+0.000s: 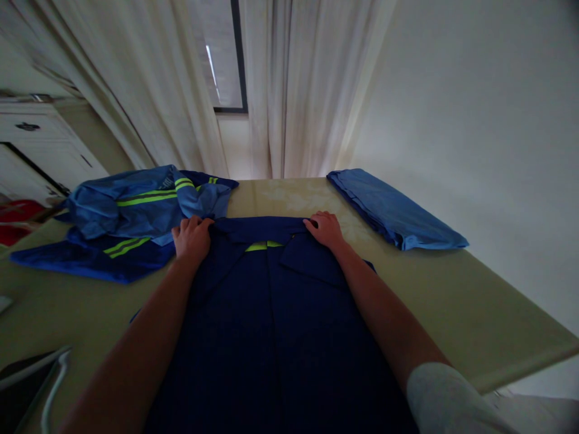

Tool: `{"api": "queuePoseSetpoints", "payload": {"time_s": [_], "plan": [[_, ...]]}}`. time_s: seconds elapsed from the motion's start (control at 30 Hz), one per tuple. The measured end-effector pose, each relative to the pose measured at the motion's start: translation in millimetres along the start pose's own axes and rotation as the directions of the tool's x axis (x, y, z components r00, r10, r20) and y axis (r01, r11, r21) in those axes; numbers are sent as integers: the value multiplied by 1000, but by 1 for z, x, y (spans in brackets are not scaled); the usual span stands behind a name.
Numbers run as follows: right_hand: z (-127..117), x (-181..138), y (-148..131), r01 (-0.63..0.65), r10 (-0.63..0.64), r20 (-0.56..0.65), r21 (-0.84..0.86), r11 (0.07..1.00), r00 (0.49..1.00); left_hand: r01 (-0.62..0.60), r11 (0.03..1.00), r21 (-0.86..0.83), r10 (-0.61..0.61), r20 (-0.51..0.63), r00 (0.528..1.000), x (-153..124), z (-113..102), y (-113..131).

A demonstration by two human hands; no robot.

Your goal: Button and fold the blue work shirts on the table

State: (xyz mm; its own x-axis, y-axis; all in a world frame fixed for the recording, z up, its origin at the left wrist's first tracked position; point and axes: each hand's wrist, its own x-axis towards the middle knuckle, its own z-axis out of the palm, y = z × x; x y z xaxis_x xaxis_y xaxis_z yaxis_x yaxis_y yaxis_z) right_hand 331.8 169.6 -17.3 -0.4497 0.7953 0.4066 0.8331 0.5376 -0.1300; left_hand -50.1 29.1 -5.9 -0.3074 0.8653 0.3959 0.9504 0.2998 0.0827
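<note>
A dark navy work shirt [271, 325] with a yellow-green stripe near its collar lies spread flat on the table [474, 301] in front of me. My left hand [192, 238] grips the shirt's far left corner by the collar, fingers curled on the cloth. My right hand [324, 229] holds the far right corner the same way. Both forearms stretch out over the shirt.
A heap of blue work clothes with yellow-green stripes [136, 217] lies at the table's left. A folded blue garment [393, 208] rests at the far right. White curtains [289, 90] hang behind the table. A white cabinet [31, 144] stands at the left, and a dark flat object [22, 380] lies near the front left.
</note>
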Motion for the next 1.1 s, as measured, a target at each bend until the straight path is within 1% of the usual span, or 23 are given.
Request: {"api": "queuePoseSetpoints", "payload": {"time_s": [0.13, 0.27, 0.43, 0.57, 0.67, 0.73, 0.8, 0.87, 1.03, 1.1], "plan": [[-1, 0, 0, 8, -8, 23, -11, 1000, 1000, 102, 995, 1, -102, 6, 995, 2, 2, -2], [-3, 1, -1, 19, -18, 37, -26, 999, 999, 201, 975, -91, -201, 4, 980, 4, 3, -1], [-2, 0, -1, 19, -18, 30, -18, 1000, 999, 174, 957, -234, -192, -56, 980, 9, 15, -11], [0, 0, 1, 28, -27, 26, -12, 1000, 999, 190, 933, -306, -203, -11, 979, 20, 24, -25], [1, 0, 2, 27, -27, 31, -10, 1000, 999, 244, 874, -420, -247, 49, 968, 28, 24, -36], [1, 0, 3, 26, -25, 32, -12, 1000, 999, 289, 789, -543, -274, 110, 955, 31, 22, -42], [2, 1, 4, 25, -24, 32, -13, 1000, 999, 307, 679, -667, -271, 161, 949, 32, 20, -46], [3, 1, 4, 24, -24, 32, -12, 1000, 999, 307, 605, -735, -261, 181, 948, 31, 17, -47], [3, 2, 4, 19, -18, 41, -18, 1000, 999, 325, 567, -757, -270, 201, 941, 23, 12, -39], [3, 2, 4, 17, -16, 46, -21, 1000, 999, 326, 561, -761, -307, 174, 936, 22, 13, -36]]}}
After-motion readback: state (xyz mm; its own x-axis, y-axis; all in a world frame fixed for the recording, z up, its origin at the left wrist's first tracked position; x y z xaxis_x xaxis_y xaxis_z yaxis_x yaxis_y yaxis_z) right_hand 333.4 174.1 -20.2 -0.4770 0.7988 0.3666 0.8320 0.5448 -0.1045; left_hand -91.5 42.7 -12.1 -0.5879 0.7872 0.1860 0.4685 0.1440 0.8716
